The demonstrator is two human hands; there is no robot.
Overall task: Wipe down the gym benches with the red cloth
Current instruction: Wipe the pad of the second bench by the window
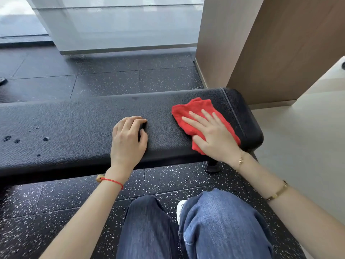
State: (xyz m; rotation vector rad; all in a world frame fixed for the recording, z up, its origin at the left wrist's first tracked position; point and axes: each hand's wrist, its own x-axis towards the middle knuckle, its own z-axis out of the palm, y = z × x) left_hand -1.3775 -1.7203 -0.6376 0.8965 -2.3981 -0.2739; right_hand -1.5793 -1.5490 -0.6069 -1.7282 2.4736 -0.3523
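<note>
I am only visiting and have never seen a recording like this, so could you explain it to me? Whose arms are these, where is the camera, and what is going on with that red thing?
There is no machine here. A person wears a camera on the head, so the one picture looks forward and down at their own arms and jeans-clad knees. In front of them is a black padded gym bench standing on speckled rubber floor. The right hand lies flat with straight fingers on a red cloth, pressing it onto the bench near its right end. The left hand rests on the padding with curled fingers and holds nothing. Further left on the bench are a few dark spots, perhaps drops, not yet wiped.
</note>
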